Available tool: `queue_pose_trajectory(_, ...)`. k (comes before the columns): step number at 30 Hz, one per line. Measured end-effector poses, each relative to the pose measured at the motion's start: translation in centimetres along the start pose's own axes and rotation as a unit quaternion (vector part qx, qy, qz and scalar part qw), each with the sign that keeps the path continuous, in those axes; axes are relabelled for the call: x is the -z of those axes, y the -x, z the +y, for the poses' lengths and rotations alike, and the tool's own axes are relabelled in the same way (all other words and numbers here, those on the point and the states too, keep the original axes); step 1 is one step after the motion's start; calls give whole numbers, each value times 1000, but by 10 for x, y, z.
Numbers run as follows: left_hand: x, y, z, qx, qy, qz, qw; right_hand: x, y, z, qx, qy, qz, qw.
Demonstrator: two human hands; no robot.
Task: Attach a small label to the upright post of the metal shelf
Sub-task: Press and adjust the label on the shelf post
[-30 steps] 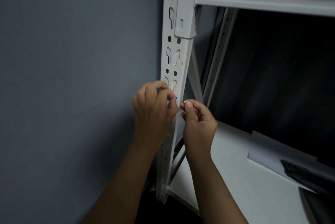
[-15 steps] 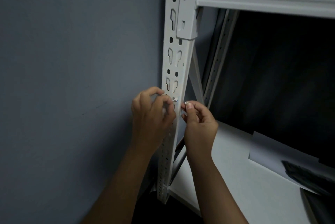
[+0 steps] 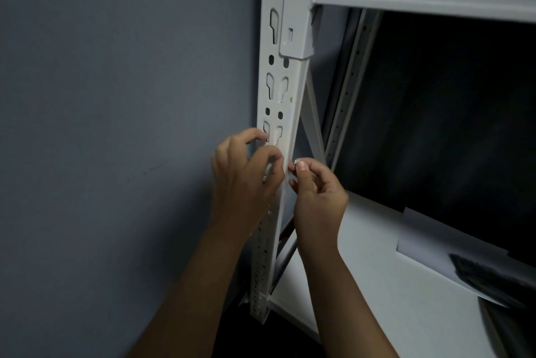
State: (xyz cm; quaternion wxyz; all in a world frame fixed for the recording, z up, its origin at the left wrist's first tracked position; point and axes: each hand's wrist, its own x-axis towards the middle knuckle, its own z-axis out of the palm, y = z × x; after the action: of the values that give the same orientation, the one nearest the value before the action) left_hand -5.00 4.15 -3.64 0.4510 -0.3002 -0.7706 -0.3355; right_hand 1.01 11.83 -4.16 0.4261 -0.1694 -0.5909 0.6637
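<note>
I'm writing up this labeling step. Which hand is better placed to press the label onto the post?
Likely the left hand: its fingertips already rest on the post's front face. The right hand pinches something small beside the edge.

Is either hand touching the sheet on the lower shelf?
No. Both the left hand and right hand are at the post, well away from the sheet.

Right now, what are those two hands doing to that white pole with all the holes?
A person is working at the upright post of a white metal shelf. The right hand pinches a tiny pale piece, probably the label, right at the post's edge. The left hand is curled against the front of the post beside it, fingertips almost meeting the right hand's. Whether the label is already stuck on is too small to tell. A sheet of paper lies on the lower shelf board.
</note>
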Motion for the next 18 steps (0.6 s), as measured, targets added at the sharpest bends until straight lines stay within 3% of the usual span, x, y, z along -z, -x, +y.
queue_pose_trajectory(7,3,4,-8,-42,-8,-1,999,1,-1,0,2,-2,-9,1000)
queue_pose_trajectory(18,6,8,-15,-16,10,-33,999,4,0,-3,0,-3,-27,1000)
